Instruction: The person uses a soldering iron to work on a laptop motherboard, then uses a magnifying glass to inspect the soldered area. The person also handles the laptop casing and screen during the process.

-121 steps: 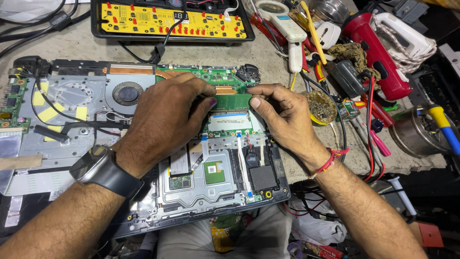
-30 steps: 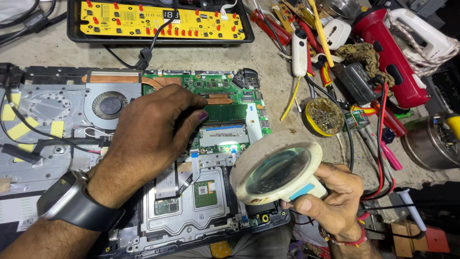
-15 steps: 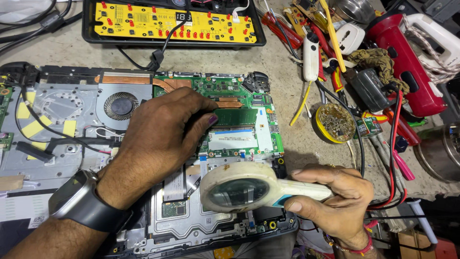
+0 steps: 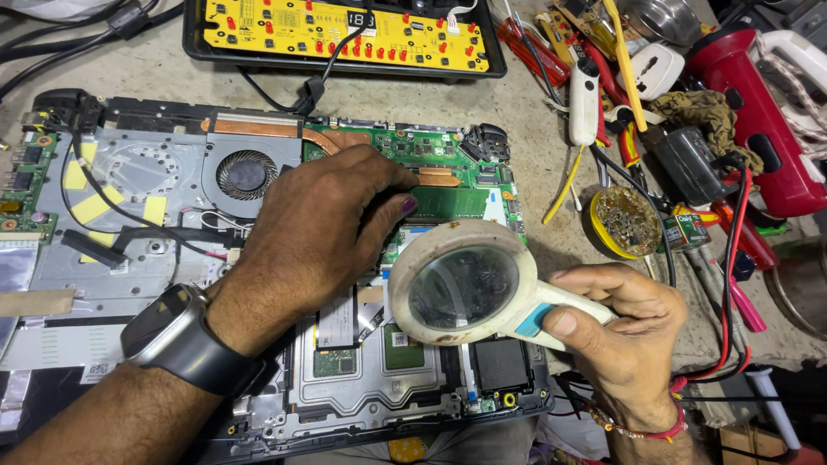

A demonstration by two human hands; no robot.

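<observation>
The right hand (image 4: 624, 331) grips the pale handle of a round magnifying glass (image 4: 465, 284), thumb on top and fingers curled beneath it. The lens hangs level over the middle of an opened laptop (image 4: 258, 258), just right of the left hand and above the green circuit board (image 4: 448, 185), whose parts show blurred through the glass.

The left hand (image 4: 323, 228) lies palm down on the laptop's insides, fingers bent and pressed together, their tips on the board near the copper heat pipe (image 4: 340, 138). Whether it pinches anything under the fingertips cannot be told. A dark watch (image 4: 177, 336) sits on that wrist; a red thread bracelet (image 4: 650, 426) circles the right wrist.

The laptop lies with its bottom cover off, taking up the left and middle of the workbench (image 4: 517, 112). Its round fan (image 4: 245, 172) sits left of the left hand, and yellow tape strips (image 4: 95, 202) mark the grey metal toward the laptop's left edge.

Along the far edge of the bench rests a yellow circuit panel (image 4: 345, 30) with red buttons in a black tray. Toward the right edge lie a heap of tools: a small round tin (image 4: 624, 222) of metal scraps near the right hand, a white tool (image 4: 584, 90) beyond it, a red torch (image 4: 762, 129) in the far right corner, and red and black wires (image 4: 732, 258) trailing down the right side.
</observation>
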